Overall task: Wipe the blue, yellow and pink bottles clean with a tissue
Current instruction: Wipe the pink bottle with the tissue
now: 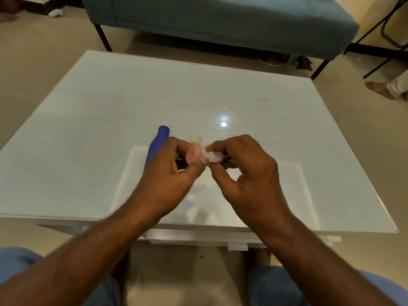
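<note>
Sitting at a low white glossy surface (88,151), a person works with both bare hands held close together above its near half. The left hand (170,168) has its fingers curled around a small pink bottle (194,156), held so that one round flat end faces the camera. The right hand (240,164) pinches a crumpled white tissue (213,156) between thumb and fingertips and presses it against the side of the pink bottle, so tissue and bottle touch.

Just behind the left hand, a blue bottle (157,143) lies on its side on the surface, its far end pointing away from the person and its near end hidden by the hand. Behind the gap between the hands stands a yellow bottle (196,141) with a pale top, mostly hidden by the fingers; it is slightly blurred.

Both forearms reach in from the bottom of the view, over knees in blue trousers (19,259). Beyond the surface stands a teal upholstered sofa (220,18) on thin black legs, on a beige floor (44,58). At the far right edge, another person's bare foot (378,88) rests on the floor.
</note>
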